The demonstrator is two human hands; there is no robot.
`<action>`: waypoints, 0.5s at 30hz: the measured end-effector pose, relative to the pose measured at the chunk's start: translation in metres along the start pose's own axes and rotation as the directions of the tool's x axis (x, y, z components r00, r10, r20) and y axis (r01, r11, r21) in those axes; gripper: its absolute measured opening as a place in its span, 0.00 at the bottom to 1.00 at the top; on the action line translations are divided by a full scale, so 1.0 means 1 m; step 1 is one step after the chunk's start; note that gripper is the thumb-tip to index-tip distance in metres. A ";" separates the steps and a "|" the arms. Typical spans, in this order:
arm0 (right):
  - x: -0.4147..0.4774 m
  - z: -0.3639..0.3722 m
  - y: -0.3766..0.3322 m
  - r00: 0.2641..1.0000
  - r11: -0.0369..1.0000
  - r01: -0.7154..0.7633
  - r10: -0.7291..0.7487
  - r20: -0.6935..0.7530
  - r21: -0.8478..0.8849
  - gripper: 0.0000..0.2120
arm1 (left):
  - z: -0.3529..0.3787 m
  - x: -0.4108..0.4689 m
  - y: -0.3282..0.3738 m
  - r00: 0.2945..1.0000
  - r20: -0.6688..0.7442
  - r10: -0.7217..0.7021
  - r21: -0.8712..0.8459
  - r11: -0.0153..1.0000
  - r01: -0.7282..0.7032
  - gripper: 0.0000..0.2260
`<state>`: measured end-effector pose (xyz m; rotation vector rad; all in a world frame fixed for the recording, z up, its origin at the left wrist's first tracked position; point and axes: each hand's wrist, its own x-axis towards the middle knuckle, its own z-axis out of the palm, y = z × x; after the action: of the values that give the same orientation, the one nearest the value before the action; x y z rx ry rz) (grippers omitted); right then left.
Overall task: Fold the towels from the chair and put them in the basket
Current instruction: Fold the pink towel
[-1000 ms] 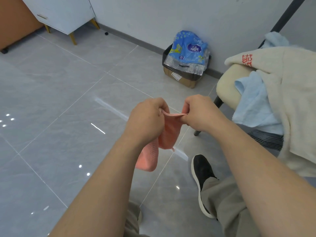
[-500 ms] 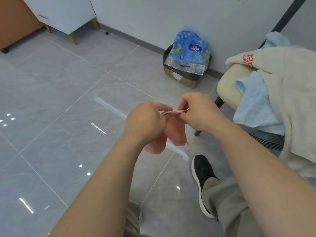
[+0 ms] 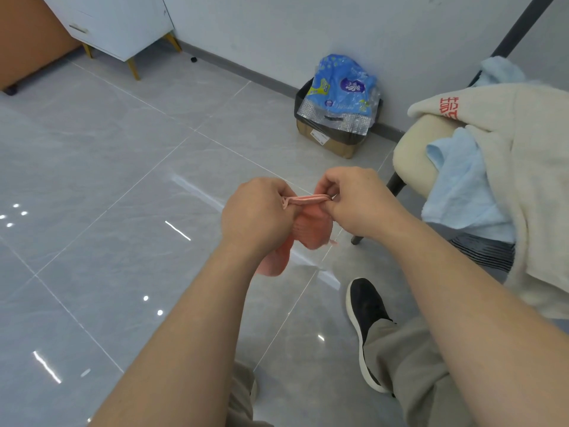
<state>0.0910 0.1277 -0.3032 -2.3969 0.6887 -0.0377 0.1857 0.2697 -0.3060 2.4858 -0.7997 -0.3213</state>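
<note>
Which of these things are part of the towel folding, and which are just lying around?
Part of the job: pink towel, pinched by left hand and right hand; blue towel and cream towel on the chair.
Just lying about: cardboard box, blue plastic pack, white cabinet.

Two hands (image 3: 255,217) (image 3: 360,201), one chair (image 3: 412,155) — perhaps four towels (image 3: 312,231) (image 3: 462,186) (image 3: 529,167) (image 3: 498,70).

Part of pink towel (image 3: 312,231) behind left hand (image 3: 255,217) (cream towel (image 3: 529,180) partly beyond right edge)
</note>
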 end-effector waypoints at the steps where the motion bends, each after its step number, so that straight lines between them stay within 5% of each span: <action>1: 0.000 0.000 0.000 1.000 1.000 0.001 -0.001 0.000 -0.004 0.09 | 0.001 0.001 -0.001 1.000 -0.004 -0.005 -0.011 1.000 0.005 0.04; 15: 0.001 -0.001 0.004 0.997 0.998 0.052 -0.049 0.060 -0.040 0.05 | -0.002 0.001 -0.004 1.000 0.010 0.004 -0.077 0.997 -0.003 0.06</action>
<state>0.0895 0.1243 -0.3053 -2.4447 0.6068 0.0269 0.1894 0.2726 -0.3064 2.4130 -0.7812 -0.3567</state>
